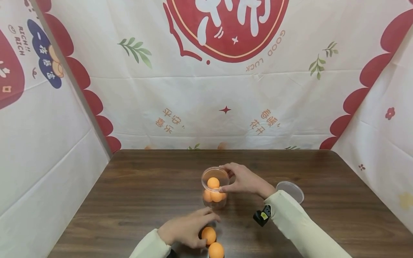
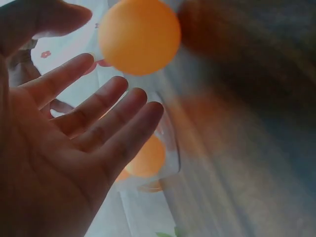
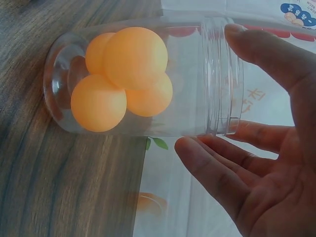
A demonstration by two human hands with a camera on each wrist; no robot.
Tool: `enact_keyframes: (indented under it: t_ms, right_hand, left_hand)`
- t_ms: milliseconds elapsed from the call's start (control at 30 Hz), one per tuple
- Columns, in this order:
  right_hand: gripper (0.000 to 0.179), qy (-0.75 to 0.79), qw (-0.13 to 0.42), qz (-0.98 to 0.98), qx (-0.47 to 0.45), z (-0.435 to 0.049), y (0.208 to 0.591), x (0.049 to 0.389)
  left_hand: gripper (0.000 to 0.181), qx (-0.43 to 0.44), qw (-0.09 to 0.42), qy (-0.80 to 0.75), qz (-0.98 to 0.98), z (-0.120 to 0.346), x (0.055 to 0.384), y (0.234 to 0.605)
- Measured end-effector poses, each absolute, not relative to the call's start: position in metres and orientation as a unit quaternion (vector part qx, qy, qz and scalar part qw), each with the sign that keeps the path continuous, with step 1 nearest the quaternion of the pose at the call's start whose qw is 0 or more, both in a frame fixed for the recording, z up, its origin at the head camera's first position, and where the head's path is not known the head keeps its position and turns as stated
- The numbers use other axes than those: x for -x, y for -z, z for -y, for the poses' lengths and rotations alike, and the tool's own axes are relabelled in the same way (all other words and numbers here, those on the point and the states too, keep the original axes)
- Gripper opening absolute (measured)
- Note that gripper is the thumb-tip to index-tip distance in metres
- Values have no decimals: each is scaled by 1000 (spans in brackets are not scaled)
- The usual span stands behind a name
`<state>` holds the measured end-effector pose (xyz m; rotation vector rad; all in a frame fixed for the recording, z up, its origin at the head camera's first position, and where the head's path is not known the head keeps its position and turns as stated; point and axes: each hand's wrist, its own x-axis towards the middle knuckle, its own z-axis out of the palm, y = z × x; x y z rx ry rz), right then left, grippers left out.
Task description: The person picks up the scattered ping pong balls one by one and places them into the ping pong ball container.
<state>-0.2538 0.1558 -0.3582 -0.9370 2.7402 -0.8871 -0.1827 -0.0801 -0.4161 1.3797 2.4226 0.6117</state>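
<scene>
A clear plastic jar (image 1: 208, 175) stands upright on the table with several orange ping-pong balls (image 3: 136, 58) inside. My right hand (image 1: 243, 180) holds the jar by its threaded rim, thumb on one side and fingers on the other. Nearer to me, my left hand (image 1: 191, 228) is spread beside a loose orange ping-pong ball (image 1: 208, 235), thumb and index finger on either side of it. In the left wrist view these fingers look fairly straight, and the ball (image 2: 140, 37) sits past their tips. Another ping-pong ball (image 1: 216, 250) lies close by at the bottom edge of the head view.
A round clear lid (image 1: 291, 191) lies on the brown wooden table (image 1: 145, 182), partly behind the right sleeve. A black wrist strap (image 1: 262, 215) is on the right wrist. Printed white cloth (image 1: 206, 96) hangs behind the table and at both sides.
</scene>
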Motion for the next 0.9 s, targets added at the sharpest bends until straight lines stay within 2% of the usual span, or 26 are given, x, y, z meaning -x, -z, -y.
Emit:
enact_keyframes:
  t_ms: [300,567,700,900]
  right_hand:
    - [71,300,61,-903,301,-156,358,254]
    - [72,304,66,-904,292,-154,358,252]
    - [72,306,67,-903,294,-154,358,252]
    - [71,306,60,-903,297,-155,359,252]
  left_hand:
    - [56,-477,115,-161,-856,73,177,424]
    - [37,-509,57,-158,-844,73,175,432]
    - [32,-502,64,-158,-848,73,175,432]
    - [36,-474,83,-151,-863,74,178,422]
